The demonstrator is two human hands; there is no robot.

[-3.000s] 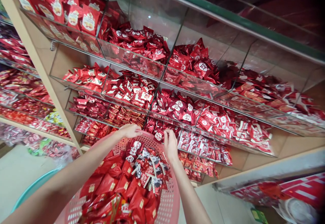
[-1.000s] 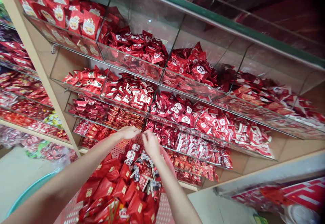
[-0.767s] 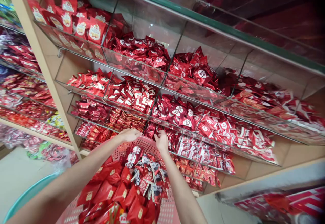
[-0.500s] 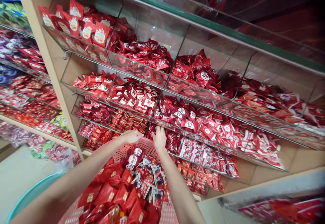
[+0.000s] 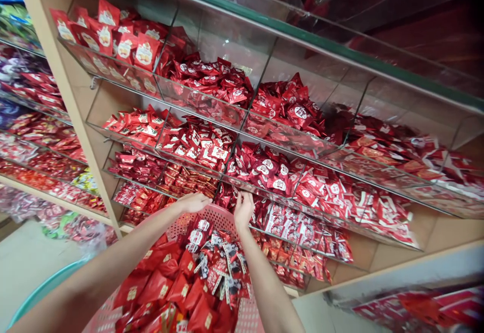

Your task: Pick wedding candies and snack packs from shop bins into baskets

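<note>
A pink perforated basket [image 5: 227, 215] slopes up toward the shelves, holding red packets [image 5: 157, 287] and patterned dark-red and black packets [image 5: 223, 265]. My left hand [image 5: 194, 202] grips its far rim. Just right of that rim is my right hand [image 5: 244, 209], at the front of a low shelf bin that contains small dark-red packets [image 5: 260, 209]. Its fingers are curled in; whatever lies between them is hidden. Right above this hand, a bin of larger dark-red packets with white labels [image 5: 266, 167] sits behind a clear front strip.
A tiered shelf unit with clear dividers holds several kinds of red packets, including white-labelled ones [image 5: 145, 51] at upper left. Its wooden side panel [image 5: 71, 96] stands left. A teal tub [image 5: 45, 290] is on the floor at lower left. Glass shelf edge [image 5: 264, 20] runs overhead.
My right hand has drawn slightly back and right from the low bin, its fingers now more curled. My left hand stays on the basket rim. The view has shifted slightly.
</note>
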